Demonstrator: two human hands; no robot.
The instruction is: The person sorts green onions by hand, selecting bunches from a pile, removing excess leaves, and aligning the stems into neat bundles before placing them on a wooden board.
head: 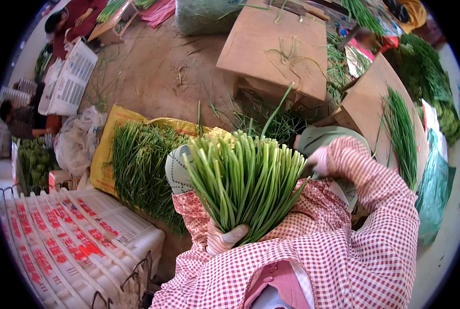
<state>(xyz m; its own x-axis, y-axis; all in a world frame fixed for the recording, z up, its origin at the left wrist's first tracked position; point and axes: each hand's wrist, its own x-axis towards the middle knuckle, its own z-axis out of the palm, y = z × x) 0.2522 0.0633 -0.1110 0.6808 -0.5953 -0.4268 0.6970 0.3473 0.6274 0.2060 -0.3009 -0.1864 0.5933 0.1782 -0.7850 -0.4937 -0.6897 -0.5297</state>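
Observation:
A thick bundle of long green stalks [249, 181], perhaps garlic shoots or chives, stands with its pale cut ends pointing away from me. My left hand [228, 237], in a striped glove, is closed round the lower part of the bundle near my chest. To the right of the bundle, my right hand [317, 162] is near my knee; it is blurred and partly hidden, so its fingers do not show clearly. Left of my legs, more green stalks [148, 166] lie heaped on a yellow woven sack [102, 154].
A wooden table [268, 46] stands ahead, another board [384, 100] with stalks at right. Left are a white crate with red writing [71, 235], a plastic bag [79, 143] and an upright white crate [69, 77]. People are at upper left [73, 23], left [21, 119] and upper right [363, 40].

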